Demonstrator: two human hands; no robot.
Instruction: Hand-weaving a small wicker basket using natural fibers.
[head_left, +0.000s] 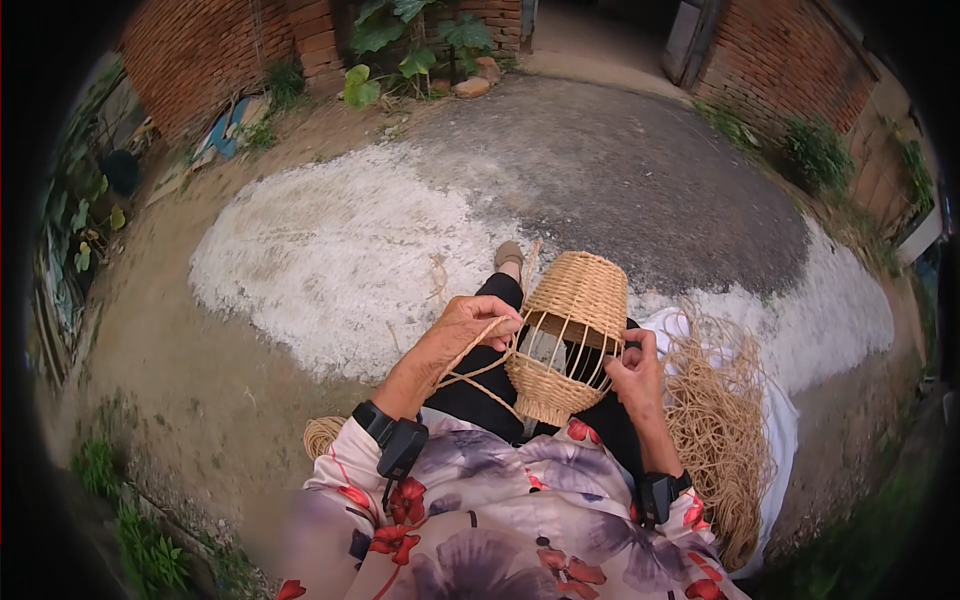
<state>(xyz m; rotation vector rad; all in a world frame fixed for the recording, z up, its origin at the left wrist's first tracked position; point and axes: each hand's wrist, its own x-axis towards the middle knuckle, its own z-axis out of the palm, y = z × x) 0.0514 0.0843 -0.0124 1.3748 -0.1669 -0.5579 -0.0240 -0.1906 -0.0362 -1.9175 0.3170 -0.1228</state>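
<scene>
A half-woven straw basket (572,330) lies on my lap, its closed bottom pointing away and its open ribs showing a dark gap in the middle. My left hand (468,325) pinches a thin straw strand (478,372) that runs to the basket's near rim. My right hand (637,372) grips the basket's right side among the ribs. Both wrists carry black bands.
A loose bundle of straw fibre (722,420) lies on a white cloth (782,430) at my right. A small coil of straw (322,434) sits at my left. A sandalled foot (509,256) rests on the pale ground patch (330,260). Brick walls (210,55) and plants (400,45) stand beyond.
</scene>
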